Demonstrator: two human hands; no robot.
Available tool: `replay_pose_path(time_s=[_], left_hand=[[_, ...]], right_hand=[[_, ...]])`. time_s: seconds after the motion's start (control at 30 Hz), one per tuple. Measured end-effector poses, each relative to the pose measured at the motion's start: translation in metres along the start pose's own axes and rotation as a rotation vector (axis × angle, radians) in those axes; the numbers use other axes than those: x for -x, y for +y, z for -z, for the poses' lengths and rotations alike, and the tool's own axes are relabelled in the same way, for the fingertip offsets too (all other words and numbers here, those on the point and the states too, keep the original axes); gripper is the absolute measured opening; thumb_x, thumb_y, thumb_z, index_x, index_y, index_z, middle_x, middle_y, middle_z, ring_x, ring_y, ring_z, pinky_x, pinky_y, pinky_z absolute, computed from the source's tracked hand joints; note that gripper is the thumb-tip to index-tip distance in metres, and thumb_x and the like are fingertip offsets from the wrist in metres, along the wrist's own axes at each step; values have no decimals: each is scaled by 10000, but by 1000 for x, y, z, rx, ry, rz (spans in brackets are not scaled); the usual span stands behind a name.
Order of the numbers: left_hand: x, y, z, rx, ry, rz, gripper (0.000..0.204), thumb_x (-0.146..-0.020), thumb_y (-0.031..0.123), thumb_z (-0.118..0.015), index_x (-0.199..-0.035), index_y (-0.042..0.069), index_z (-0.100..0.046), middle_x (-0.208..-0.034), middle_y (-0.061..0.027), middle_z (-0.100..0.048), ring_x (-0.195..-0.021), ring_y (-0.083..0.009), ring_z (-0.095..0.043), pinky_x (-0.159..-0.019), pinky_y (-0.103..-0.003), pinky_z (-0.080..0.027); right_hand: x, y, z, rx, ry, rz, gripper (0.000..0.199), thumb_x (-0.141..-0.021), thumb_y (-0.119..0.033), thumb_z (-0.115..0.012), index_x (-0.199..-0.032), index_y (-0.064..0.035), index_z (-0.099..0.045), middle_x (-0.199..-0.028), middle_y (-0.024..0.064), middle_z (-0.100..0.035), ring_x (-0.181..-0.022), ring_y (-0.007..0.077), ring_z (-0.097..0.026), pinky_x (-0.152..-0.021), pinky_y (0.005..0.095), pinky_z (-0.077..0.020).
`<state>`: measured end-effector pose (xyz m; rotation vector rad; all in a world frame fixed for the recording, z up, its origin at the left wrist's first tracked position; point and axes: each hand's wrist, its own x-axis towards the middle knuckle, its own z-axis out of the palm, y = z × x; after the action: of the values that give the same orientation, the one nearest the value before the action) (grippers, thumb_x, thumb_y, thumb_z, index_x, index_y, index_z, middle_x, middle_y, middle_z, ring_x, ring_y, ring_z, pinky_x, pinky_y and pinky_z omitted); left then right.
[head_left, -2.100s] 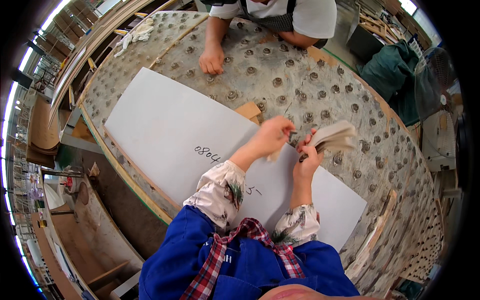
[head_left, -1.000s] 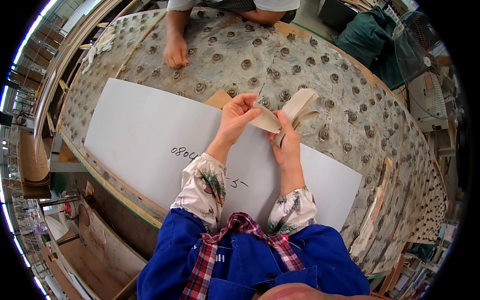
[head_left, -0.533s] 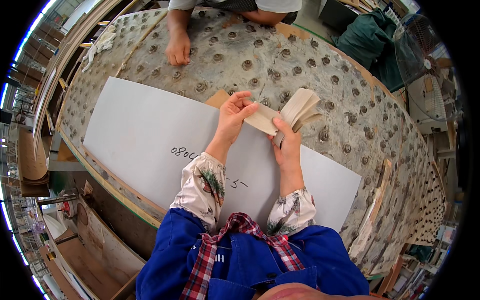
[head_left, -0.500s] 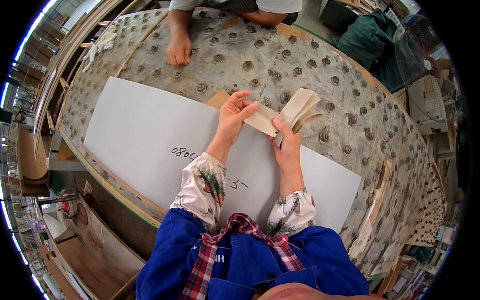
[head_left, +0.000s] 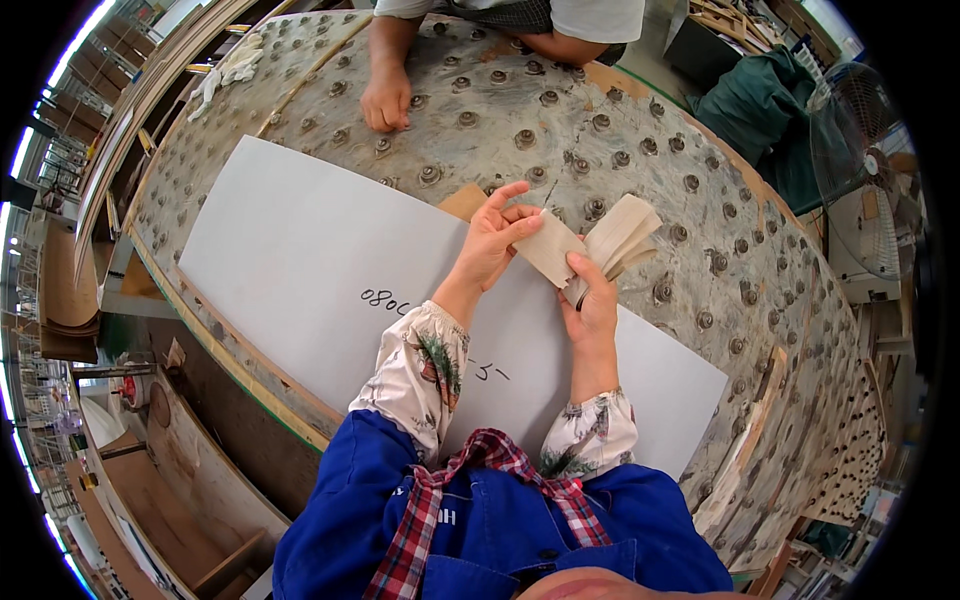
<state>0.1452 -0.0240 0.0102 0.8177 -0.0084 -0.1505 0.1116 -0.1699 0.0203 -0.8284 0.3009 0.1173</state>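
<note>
Head view:
Step in hand: by the look, peeling one sheet off a fanned stack of thin tan veneer-like sheets; judged mid-separation.
Left hand: thumb + forefinger pinching the near edge of the top sheet; other fingers spread upward.
Right hand: fingers pressed together around the stack's lower end, thumb on top, clamping it.
Stack position: held in air betw. both hands, above the far edge of the large white flat rectangular panel; not resting on it.
Next move calls for: firm clamp w/ right hand, light even pull w/ left so the thin sheet does not tear or drag a second one along.
Materials: sheets thin, flexible, matte, pale tan; panel smooth, rigid, w/ dark handwritten marks.
Surface: grey, worn, curved by lens, studded w/ rows of round roller-like knobs.
Other: another person's hand flat on the surface at far side, well apart; round wire-guard fan at right.
</note>
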Motion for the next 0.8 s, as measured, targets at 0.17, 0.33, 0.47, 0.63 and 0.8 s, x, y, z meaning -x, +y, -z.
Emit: replay_pose_path(time_s=[0.17, 0.33, 0.47, 0.63, 0.8], left_hand=[[-1, -4, 0, 71, -114, -4, 566, -773, -20, -634, -1264, 77, -369, -984, -91, -601, -905, -136, -573, -796, -263, -466], [3, -9, -3, -79, -129, 61, 517, -757, -33, -645, -1221, 65, -440, -1009, -79, -607, -904, -131, -573, -808, -278, -464], [3, -7, 3, -68, -163, 49, 435, -765, -10, -647, -1170, 52, -499, -982, -58, -625, -877, -119, -580, -811, -273, -459], [2, -7, -1, -88, -139, 64, 372, -776, 29, -655, -1126, 29, -531, -972, -58, -629, -845, -113, -587, -762, -269, -478], [2, -4, 1, -40, -144, 85, 341, -783, 47, -655, -1101, 7, -542, -985, -62, -617, -837, -116, -589, -711, -268, -501]], right_hand=[[1, -1, -1, -49, 38, 113, 346, -742, -73, -642, -1053, -38, -494, -947, 34, -536, -821, 109, -525, -632, 246, -425], [0, 0, 4, -50, 56, 125, 336, -750, -78, -641, -1052, -32, -499, -926, 42, -543, -775, 119, -533, -595, 254, -429], [0, -1, -2, -17, 23, 18, 316, -754, -74, -635, -1038, -15, -509, -891, 52, -556, -745, 118, -538, -556, 242, -424], [2, 1, 3, 118, -108, -8, 264, -764, -91, -618, -1002, -13, -535, -819, 45, -576, -693, 126, -544, -566, 244, -428], [2, 3, -4, 238, -155, 35, 251, -758, -84, -614, -982, -2, -536, -789, 47, -575, -641, 129, -548, -544, 243, -426]])
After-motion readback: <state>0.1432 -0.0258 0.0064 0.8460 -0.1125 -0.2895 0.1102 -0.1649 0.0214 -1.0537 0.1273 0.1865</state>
